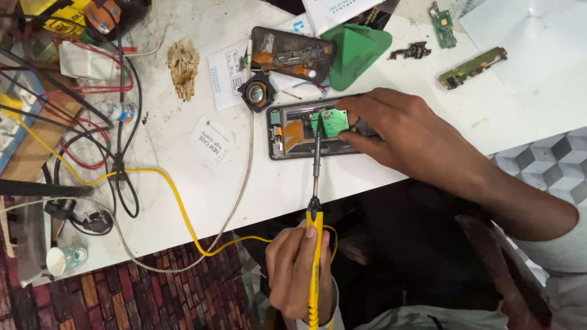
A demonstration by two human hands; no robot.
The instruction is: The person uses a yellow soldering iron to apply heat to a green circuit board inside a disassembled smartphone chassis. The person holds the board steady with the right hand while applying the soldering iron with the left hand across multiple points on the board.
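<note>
Right hand (403, 131): reaches in from the right, fingers pinching the small green circuit board (333, 122) and hiding the right end of the opened dark phone (293, 135).
Left hand (299, 269): near edge, clenched around the yellow-handled soldering iron (315, 201); wrist cut off.
Iron tip: on the board; exact contact unclear.

- We see a white counter (379, 177) carrying the clutter.
- A green wedge (354, 47) lies at the top, touching a dark phone back (292, 54) with its insides exposed.
- We find a round speaker (257, 93) just below that phone back.
- A frayed brush head (183, 66) lies to the left, near a white label (211, 142).
- Two small circuit boards (472, 67) and a black bracket (411, 50) lie at the top right.
- Red and black wires (98, 131) tangle at the left edge.
- A paper cup (65, 259) lies on its side at the lower left.
- We see a patterned rug (140, 296) below the counter.
</note>
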